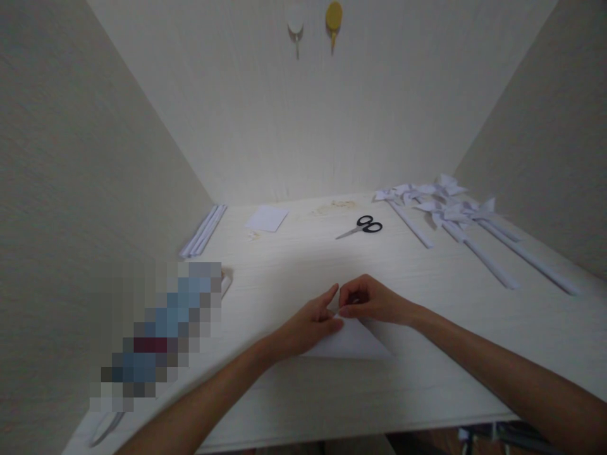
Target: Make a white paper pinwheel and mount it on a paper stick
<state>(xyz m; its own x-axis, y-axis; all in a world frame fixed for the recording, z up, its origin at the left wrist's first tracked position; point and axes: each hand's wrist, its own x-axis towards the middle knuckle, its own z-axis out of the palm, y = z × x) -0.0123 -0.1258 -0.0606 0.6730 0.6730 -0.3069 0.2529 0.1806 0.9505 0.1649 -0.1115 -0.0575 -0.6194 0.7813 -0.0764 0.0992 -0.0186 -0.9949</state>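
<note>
A sheet of white paper (pixel 351 340), folded to a triangle with its long edge toward me, lies on the table under both hands. My left hand (pixel 313 325) rests on its left slope, thumb pressed near the top corner. At that corner my right hand (pixel 372 300) pinches the paper's tip between thumb and curled fingers. Beyond the hands lies a pair of scissors (pixel 363 227) with black handles, blades pointing left. A square of white paper (pixel 268 218) lies flat farther back to the left.
Several white paper pinwheels on rolled sticks (pixel 488 262) lie at the right. Rolled paper sticks (pixel 205 232) sit at the back left. A blurred object (pixel 175 322) lies along the left side. White and yellow hooks (pixel 334 18) hang on the back wall.
</note>
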